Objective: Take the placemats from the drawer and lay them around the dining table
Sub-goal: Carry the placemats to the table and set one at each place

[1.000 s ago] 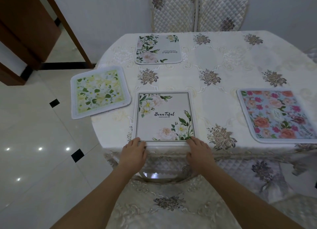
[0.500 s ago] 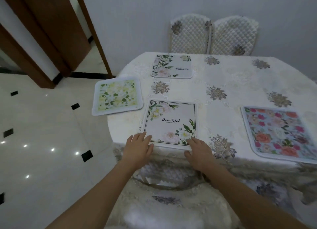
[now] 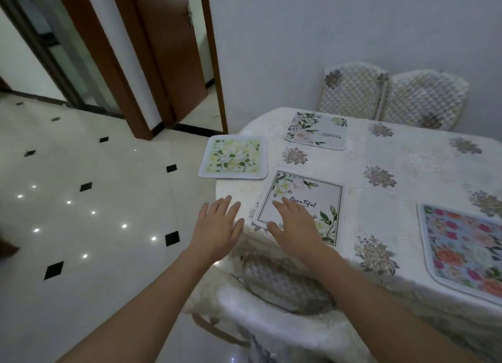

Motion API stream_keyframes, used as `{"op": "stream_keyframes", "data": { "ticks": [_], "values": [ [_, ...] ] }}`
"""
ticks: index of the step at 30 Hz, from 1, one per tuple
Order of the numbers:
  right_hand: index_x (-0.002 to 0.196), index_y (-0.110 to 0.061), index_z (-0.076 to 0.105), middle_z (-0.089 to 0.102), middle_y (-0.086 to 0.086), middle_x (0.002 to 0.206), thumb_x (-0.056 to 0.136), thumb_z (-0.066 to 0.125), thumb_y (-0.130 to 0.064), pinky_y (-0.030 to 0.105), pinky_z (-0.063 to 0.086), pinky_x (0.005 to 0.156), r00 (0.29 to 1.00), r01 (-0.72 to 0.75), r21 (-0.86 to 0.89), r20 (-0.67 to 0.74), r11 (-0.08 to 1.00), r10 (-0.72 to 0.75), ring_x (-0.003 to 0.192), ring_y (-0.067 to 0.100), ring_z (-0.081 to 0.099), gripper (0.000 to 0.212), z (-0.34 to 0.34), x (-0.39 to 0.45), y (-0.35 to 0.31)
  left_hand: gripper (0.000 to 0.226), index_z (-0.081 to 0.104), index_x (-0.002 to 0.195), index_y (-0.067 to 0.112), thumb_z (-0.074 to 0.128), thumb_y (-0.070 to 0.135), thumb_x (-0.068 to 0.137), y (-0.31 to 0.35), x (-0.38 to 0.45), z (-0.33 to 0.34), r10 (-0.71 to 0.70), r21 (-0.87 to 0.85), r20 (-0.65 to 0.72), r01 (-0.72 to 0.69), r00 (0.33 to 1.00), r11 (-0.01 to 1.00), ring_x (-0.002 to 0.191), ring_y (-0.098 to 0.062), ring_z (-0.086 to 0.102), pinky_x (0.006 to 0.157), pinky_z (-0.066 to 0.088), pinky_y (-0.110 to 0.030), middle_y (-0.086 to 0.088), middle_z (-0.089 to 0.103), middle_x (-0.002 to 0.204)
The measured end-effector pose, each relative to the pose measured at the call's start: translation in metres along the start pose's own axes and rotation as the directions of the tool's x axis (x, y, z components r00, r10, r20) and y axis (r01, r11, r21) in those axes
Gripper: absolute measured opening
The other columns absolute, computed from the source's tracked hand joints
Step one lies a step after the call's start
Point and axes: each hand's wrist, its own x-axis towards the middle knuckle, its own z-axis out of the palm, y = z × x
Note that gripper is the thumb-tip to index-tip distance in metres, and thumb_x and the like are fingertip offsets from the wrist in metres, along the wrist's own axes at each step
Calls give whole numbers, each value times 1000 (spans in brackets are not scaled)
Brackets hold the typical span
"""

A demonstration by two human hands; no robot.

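Placemats lie spread over the table [image 3: 407,172], which wears a cream lace cloth with brown flower motifs and takes up the right side of the room, its rounded end toward the tiled floor [image 3: 81,199]. Two quilted chair backs [image 3: 391,93] stand side by side against the wall at the far edge, and another quilted chair [image 3: 282,286] is tucked under the near edge, just below the forearms. A brown door [image 3: 173,58] stands open in the far left corner. Largest in view among the mats is the pink and orange floral placemat [image 3: 464,250] on a blue ground, at the right near edge and partly cut off by the frame. Next is the white "Beautiful" placemat [image 3: 304,199] with a thin dark border, lying flat and slightly skewed at the near rounded corner. Beside it, to the left, the yellow-green placemat [image 3: 233,156] juts out past the table's end over the floor. Farther back, a second "Beautiful" placemat [image 3: 316,130] faces the far chairs. Both arms reach forward, bare, palms down. The right hand [image 3: 296,227] is over the near left part of the bordered mat with fingers straight and spread; whether it presses down I cannot tell. The left hand [image 3: 217,227] is held flat and spread just off the mat's left, at the table's curved edge, holding nothing.
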Motion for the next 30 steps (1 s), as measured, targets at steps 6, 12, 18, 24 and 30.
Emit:
{"op": "stream_keyframes", "data": {
  "ticks": [6,12,18,24,30],
  "values": [
    [152,-24,27,22,5,160,99,41,-47,43,17,119,998,0,-64,-57,998,-3,147,24,18,60,-9,20,-55,66,48,142,19,15,51,94,-56,-8,-33,-31,-58,-136,24,990,998,137,-25,41,115,27,-50,-6,44,151],
    [151,-23,30,22,4,160,97,45,-45,42,20,118,998,45,-38,-45,998,-47,146,24,19,60,32,50,-170,73,37,149,23,5,54,92,-170,-40,-45,-75,-80,-145,64,987,995,144,-21,29,120,15,-45,-3,31,158],
    [151,-23,29,22,4,160,97,45,-47,40,22,116,996,84,-35,-29,996,-85,145,24,21,61,71,88,-272,75,32,151,24,1,56,90,-289,-60,-61,-176,-125,-170,156,970,980,147,-19,22,121,12,-43,-2,25,160],
    [152,-24,28,21,3,160,98,42,-47,40,18,117,993,114,-62,-12,992,-115,146,23,19,60,96,122,-332,76,30,152,24,0,57,90,-353,-55,-67,-222,-167,-196,191,955,967,148,-19,20,121,10,-42,-2,23,161],
    [151,-23,30,23,4,160,98,44,-46,40,18,117,998,62,-31,-7,998,-62,146,24,20,60,120,164,-341,63,24,154,25,11,53,99,-387,-29,-55,-211,-193,-139,182,968,964,149,-19,16,122,8,-42,-2,18,162]
  ]
}}
